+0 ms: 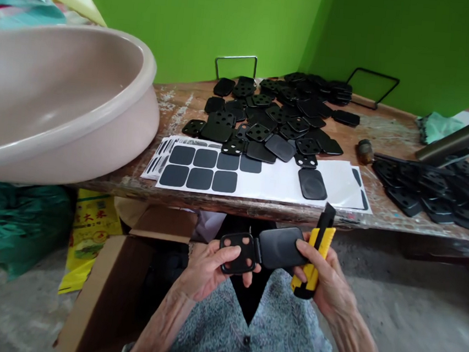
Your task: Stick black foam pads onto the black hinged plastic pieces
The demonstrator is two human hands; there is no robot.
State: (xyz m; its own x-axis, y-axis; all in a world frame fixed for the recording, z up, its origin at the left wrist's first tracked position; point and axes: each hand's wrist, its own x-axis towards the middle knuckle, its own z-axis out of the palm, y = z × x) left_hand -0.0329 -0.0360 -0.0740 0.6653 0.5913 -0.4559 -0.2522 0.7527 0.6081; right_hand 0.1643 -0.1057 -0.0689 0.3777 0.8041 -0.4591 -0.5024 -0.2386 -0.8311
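In front of my lap, my left hand (213, 268) grips the holed half of a black hinged plate (279, 248), thumb on top. My right hand (328, 279) pinches the plate's smooth half at its right edge. That same hand also holds a yellow utility knife (313, 264) against the palm, its dark tip pointing up. The plate lies unfolded, with its hinge between the two halves. Just beyond, on the table edge, are white sheets of dark rounded-square stickers (201, 168). One black hinged plate (312, 183) rests partly on the sheets.
A heap of black hinged plates (282, 108) covers the table's middle. More black plates (440, 190) lie at right, near a small jar (364, 151) and a metal tube (466, 137). A large pink basin (142, 95) stands left. Below is an open cardboard box (94, 295).
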